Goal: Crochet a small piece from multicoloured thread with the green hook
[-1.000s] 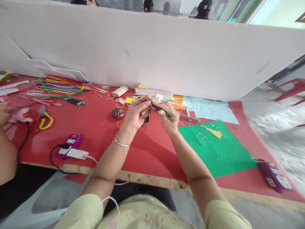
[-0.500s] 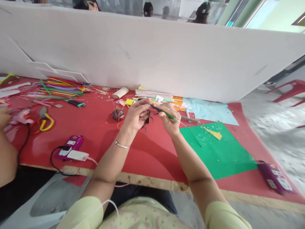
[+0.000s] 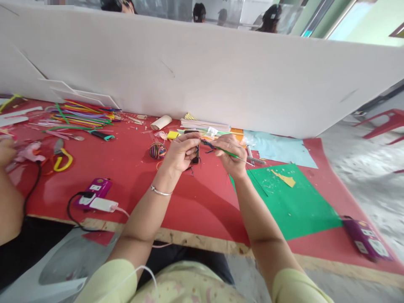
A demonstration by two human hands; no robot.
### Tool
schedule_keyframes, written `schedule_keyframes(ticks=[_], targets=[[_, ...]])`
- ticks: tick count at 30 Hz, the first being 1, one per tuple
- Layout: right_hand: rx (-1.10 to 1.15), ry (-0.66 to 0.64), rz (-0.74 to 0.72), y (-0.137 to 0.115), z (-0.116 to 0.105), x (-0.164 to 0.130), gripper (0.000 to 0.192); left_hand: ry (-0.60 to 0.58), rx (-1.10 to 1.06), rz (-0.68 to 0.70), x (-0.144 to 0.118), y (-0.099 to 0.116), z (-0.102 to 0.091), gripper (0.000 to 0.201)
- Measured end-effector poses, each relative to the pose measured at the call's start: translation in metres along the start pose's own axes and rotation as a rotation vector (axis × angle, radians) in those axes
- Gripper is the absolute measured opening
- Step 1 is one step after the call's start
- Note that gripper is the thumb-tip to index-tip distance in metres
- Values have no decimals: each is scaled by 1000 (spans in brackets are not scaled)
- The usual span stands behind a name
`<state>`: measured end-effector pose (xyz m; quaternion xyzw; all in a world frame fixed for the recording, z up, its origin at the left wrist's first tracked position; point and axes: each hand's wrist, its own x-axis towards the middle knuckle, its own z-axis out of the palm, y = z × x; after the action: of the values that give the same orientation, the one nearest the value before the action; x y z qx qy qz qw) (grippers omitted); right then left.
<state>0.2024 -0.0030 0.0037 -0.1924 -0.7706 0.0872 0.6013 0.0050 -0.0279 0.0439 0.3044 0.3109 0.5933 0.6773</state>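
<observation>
My left hand (image 3: 180,153) is closed in a pinch on one end of a small dark strip of yarn work (image 3: 207,144), whose stitches are too small to make out. My right hand (image 3: 233,159) grips a crochet hook with a green handle (image 3: 229,154); its thin metal shaft sticks out past the palm towards the right. Dark yarn ends dangle below my left fingers. Just left of that hand lies a multicoloured ball of yarn (image 3: 157,150). Behind the fingers a dark phone-like object (image 3: 196,156) is partly hidden.
Pliers with yellow handles (image 3: 65,159), a purple power strip (image 3: 96,191) and bundled pipe cleaners (image 3: 85,113) lie left. A green sheet (image 3: 303,202) and another purple power strip (image 3: 366,239) are right. A white board (image 3: 202,75) stands behind. Another person's arm (image 3: 9,198) reaches in at left.
My right hand has drawn a little to the right with the crochet hook, widening the gap between the hands and showing more dark yarn. My left hand stays nearly in place.
</observation>
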Motion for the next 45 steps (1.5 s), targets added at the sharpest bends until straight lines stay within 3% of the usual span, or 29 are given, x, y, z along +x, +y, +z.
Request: schedule_keyframes(ticks=[6, 14, 22, 25, 31, 36, 40, 45], targets=[[70, -65, 32, -5, -6, 5, 29, -57, 62, 31, 4, 0, -6, 17], [213, -129, 333, -20, -19, 7, 29, -153, 137, -66, 8, -2, -15, 18], [144, -150, 173, -27, -18, 11, 25, -116, 98, -95, 7, 1, -14, 19], [138, -153, 193, -29, -19, 11, 25, -126, 110, -83, 7, 1, -15, 19], [318, -84, 415, -24, -16, 5, 29, -176, 100, -82, 8, -1, -18, 20], [614, 67, 637, -7, 10, -3, 42, -229, 50, -54, 8, -4, -16, 20], [676, 165, 722, -2, 27, -7, 45, -206, 26, 36, 6, -6, -12, 21], [654, 236, 757, -6, 31, -6, 45, -210, 25, 104, 4, -5, -10, 24]])
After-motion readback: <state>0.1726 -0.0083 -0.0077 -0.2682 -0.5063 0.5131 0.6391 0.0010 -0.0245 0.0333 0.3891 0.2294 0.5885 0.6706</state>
